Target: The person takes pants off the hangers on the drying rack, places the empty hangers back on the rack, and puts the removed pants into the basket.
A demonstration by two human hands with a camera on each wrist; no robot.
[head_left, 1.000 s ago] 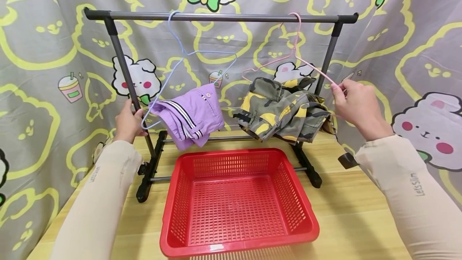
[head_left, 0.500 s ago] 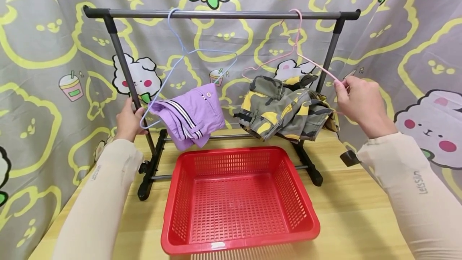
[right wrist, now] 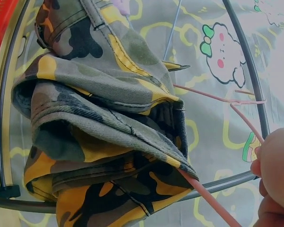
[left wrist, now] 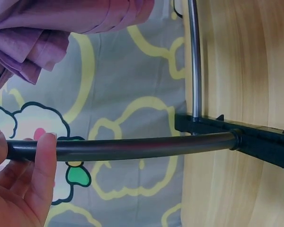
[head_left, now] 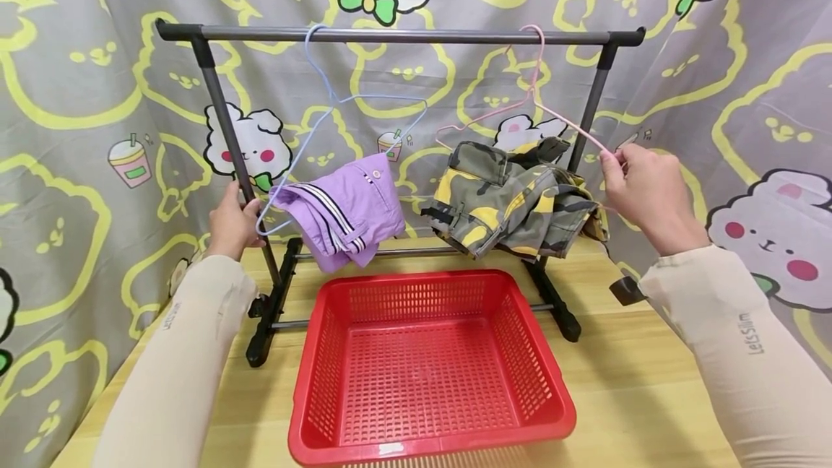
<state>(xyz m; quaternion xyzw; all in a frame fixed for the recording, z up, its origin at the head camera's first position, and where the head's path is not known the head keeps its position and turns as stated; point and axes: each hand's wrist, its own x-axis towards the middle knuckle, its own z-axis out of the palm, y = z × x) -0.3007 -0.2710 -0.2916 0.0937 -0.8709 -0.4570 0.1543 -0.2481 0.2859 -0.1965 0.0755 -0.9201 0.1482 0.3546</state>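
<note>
My left hand [head_left: 234, 221] holds the left post [left wrist: 132, 147] of a dark metal clothes rack, with thumb and fingers around it in the left wrist view. My right hand [head_left: 646, 190] pinches the right shoulder of a pink hanger [head_left: 572, 125], hooked over the top bar [head_left: 422, 35]. Camouflage trousers [head_left: 500, 201] in grey, black and yellow hang folded over that hanger's lower bar; in the right wrist view the bar [right wrist: 210, 201] comes out of the folds. A blue hanger [head_left: 383, 97] on the bar's left part carries folded purple trousers [head_left: 351, 208] with striped trim.
A red plastic basket [head_left: 432, 446] stands on the wood-look table [head_left: 624, 381] in front of the rack. The rack's black feet [head_left: 263, 338] flank it. A grey patterned curtain [head_left: 71, 186] hangs close behind and at both sides.
Both hands keep their holds, and the hangers and trousers stay in place. Only the head view shifts slightly up and down.
</note>
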